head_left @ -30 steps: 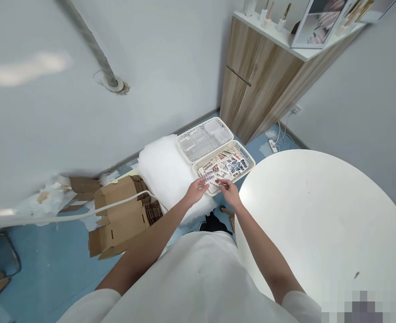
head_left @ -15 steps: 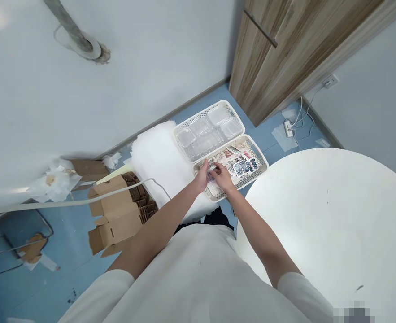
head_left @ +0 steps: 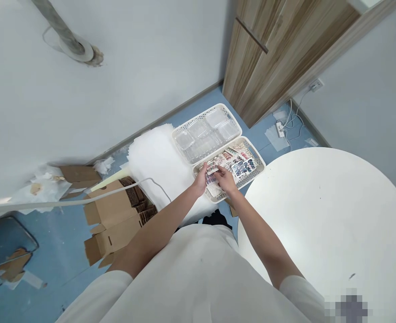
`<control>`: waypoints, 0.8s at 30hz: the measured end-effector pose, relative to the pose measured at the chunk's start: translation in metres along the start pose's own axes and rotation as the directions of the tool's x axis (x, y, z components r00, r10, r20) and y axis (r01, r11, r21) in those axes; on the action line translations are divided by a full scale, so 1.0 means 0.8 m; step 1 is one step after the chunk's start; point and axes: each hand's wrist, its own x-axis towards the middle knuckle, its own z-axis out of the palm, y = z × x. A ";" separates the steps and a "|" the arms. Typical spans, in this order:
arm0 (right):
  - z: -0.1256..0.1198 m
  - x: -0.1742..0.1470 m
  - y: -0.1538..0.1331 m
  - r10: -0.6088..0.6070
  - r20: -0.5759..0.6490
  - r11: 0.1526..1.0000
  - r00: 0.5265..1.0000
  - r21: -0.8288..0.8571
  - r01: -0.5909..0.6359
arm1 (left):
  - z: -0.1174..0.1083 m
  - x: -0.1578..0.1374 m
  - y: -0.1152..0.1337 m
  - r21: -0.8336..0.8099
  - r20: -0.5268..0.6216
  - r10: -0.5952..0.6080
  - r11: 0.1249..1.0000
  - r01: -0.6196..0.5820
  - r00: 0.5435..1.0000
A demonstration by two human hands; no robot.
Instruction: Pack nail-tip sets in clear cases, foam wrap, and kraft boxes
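My left hand (head_left: 200, 181) and my right hand (head_left: 227, 180) meet over the near white plastic basket (head_left: 252, 180). Between their fingertips is a small card of what look like press-on nails (head_left: 212, 168), gripped from both sides. Other nail cards (head_left: 244, 168) lie overlapping in this basket, some dark blue, others pink or pale. Right behind it stands a second white basket (head_left: 240, 127) with several clear plastic boxes (head_left: 215, 117) inside. My fingers partly cover the card and the sheets under it.
Left of the baskets is a stack of white foam sheets (head_left: 157, 157). Flattened cardboard boxes (head_left: 112, 211) stand beyond it, with a pale cable (head_left: 117, 194) crossing above. A round white table (head_left: 325, 215) is at my right, and a wooden cabinet (head_left: 268, 58) stands behind.
The held card has come into clearer view between my hands, its rows facing up. My right fingers have shifted slightly. The whole view has tilted a little.
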 end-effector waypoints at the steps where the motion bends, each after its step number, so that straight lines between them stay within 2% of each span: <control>1: -0.002 -0.003 0.001 0.004 -0.004 1.000 1.000 0.005 -0.004 | -0.001 -0.002 0.000 -0.003 -0.001 0.005 1.000 -0.005 1.000; 6: -0.008 -0.022 0.003 -0.013 -0.034 1.000 0.999 0.005 0.013 | -0.012 -0.015 -0.007 0.027 0.035 0.086 0.996 -0.087 0.996; 13: 0.000 -0.050 -0.008 -0.126 -0.209 0.986 0.970 -0.131 0.100 | -0.038 -0.024 -0.023 0.269 0.128 0.296 0.908 -0.320 0.947; 16: 0.013 -0.061 -0.012 -0.146 -0.194 0.983 0.970 -0.138 0.120 | -0.046 -0.022 -0.029 0.220 0.010 0.313 0.926 -0.307 0.950; 19: 0.029 -0.073 -0.011 -0.113 -0.163 0.993 0.980 0.005 0.115 | -0.050 -0.018 -0.036 0.084 -0.096 0.283 0.958 -0.275 0.954; 21: 0.037 -0.082 -0.008 -0.076 -0.146 0.992 0.986 0.090 0.090 | -0.052 -0.016 -0.041 0.009 -0.096 0.267 0.963 -0.268 0.959; 24: 0.041 -0.092 -0.002 -0.051 -0.133 0.989 0.990 0.130 0.069 | -0.059 -0.018 -0.049 0.003 -0.074 0.300 0.954 -0.301 0.951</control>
